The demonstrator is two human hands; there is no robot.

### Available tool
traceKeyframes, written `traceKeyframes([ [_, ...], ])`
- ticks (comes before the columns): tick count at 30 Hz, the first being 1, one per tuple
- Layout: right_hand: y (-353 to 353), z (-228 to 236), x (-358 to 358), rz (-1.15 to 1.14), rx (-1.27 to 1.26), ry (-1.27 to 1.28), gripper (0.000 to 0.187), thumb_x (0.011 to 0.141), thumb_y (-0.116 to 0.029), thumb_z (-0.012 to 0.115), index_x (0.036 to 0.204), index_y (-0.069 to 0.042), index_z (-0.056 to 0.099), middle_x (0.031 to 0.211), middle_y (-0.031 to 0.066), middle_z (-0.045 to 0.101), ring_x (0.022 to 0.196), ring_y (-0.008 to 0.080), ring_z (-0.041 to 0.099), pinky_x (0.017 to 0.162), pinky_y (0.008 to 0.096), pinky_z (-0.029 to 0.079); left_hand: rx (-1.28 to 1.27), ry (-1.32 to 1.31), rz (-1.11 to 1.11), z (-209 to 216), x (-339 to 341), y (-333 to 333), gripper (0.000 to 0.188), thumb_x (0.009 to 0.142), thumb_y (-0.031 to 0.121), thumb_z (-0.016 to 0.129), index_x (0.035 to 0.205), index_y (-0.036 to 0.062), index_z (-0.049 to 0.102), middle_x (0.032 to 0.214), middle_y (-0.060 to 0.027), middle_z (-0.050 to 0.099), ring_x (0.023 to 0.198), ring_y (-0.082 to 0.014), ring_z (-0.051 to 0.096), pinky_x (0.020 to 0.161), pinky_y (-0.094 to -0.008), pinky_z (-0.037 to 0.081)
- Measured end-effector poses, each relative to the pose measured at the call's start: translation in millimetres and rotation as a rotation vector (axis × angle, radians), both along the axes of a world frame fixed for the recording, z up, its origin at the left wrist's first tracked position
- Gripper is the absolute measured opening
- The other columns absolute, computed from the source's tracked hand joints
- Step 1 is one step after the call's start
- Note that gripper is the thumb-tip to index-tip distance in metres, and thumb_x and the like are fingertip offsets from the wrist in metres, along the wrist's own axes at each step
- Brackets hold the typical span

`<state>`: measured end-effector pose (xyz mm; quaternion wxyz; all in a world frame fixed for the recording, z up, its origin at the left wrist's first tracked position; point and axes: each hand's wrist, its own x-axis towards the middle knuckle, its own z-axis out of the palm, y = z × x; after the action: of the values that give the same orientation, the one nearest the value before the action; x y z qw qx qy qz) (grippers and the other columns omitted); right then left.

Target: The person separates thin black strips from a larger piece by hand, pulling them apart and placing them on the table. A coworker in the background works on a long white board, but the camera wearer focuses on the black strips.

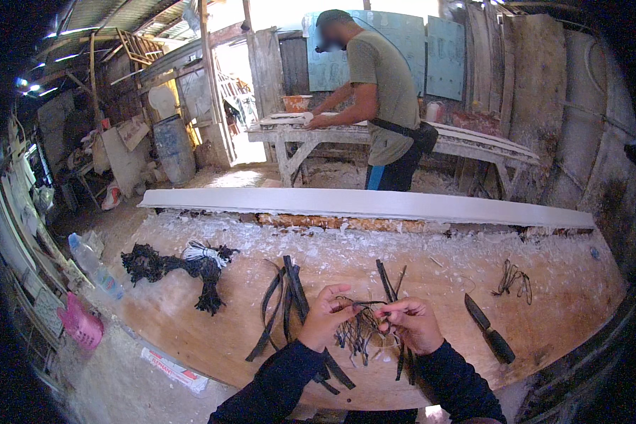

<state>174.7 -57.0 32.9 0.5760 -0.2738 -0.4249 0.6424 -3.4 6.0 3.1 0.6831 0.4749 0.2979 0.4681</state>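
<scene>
At the far left edge of the worn wooden workbench [212, 339], a clear plastic bottle with a blue label [86, 263] is seen lying on its side, and a bright pink plastic basket [79, 325] is seen below the edge. Further right, a tangled bundle of black cord with a white wound end [184, 267] is laid on the boards, well apart from the hands. Flat black strips [284, 305] are spread just left of the left hand [324, 318]. A loose bunch of thin black strands [359, 326] is held between both hands, hanging down towards the person; its top runs across from one hand to the other. The left fingers are pinched on the bunch's left end, the right hand [411, 324] fingers on its right, neither nearer. A dark-handled knife [489, 329] lies right of them.
</scene>
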Motion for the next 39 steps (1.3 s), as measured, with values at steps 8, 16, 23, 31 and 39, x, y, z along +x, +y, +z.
traceKeyframes([
  [8, 9, -11, -5, -0.281, 0.144, -0.434, 0.016, 0.072, 0.001, 0.062, 0.086, -0.001, 0.053, 0.071, 0.0028, 0.056, 0.069, 0.011, 0.056, 0.062, 0.023, 0.045, 0.083, -0.052, -0.146, 13, -1, -12, 0.055, 0.074, 0.0, 0.064, 0.119, 0.007, 0.034, 0.08, -0.0044, 0.058, 0.077, -0.0104, 0.055, 0.069, -0.0221, 0.043],
  [16, 15, -21, -3, -0.501, 0.104, -0.861, 0.025, 0.066, -0.001, 0.063, 0.087, -0.007, 0.051, 0.066, 0.0049, 0.049, 0.061, 0.0156, 0.052, 0.054, 0.0271, 0.04, 0.148, -0.04, -0.418, 13, 0, -19, 0.052, 0.073, 0.0, 0.065, 0.117, 0.0059, 0.038, 0.078, -0.0024, 0.057, 0.076, -0.0095, 0.055, 0.069, -0.0213, 0.043],
  [23, 20, -10, 8, -0.67, 0.263, -0.87, 0.008, 0.069, 0.001, 0.062, 0.074, -0.005, 0.061, 0.077, 0.0028, 0.053, 0.073, 0.0116, 0.05, 0.064, 0.0244, 0.039, 0.164, -0.117, -0.157, 8, -6, -13, 0.021, 0.074, -0.001, 0.06, 0.093, 0.0044, 0.052, 0.076, 0.0004, 0.055, 0.069, -0.0072, 0.051, 0.066, -0.0197, 0.041],
  [31, 8, -1, 8, 0.007, 0.019, -0.351, 0.012, 0.075, -0.008, 0.063, 0.085, -0.002, 0.065, 0.1, 0.0083, 0.054, 0.09, 0.0159, 0.051, 0.078, 0.0278, 0.04, 0.359, 0.198, 0.353, 2, -10, 3, 0.008, 0.075, -0.002, 0.057, 0.08, 0.0028, 0.055, 0.072, 0.0006, 0.056, 0.066, -0.0056, 0.051, 0.061, -0.0185, 0.04],
  [39, -1, 10, 1, 0.257, 0.063, -0.306, 0.02, 0.071, -0.013, 0.068, 0.088, -0.003, 0.065, 0.103, 0.0092, 0.054, 0.095, 0.0198, 0.052, 0.085, 0.032, 0.039, 0.488, 0.289, 0.418, 1, -5, 3, 0.009, 0.075, 0.0, 0.059, 0.083, 0.0042, 0.056, 0.072, -0.0001, 0.057, 0.065, -0.0051, 0.051, 0.058, -0.0188, 0.039],
])
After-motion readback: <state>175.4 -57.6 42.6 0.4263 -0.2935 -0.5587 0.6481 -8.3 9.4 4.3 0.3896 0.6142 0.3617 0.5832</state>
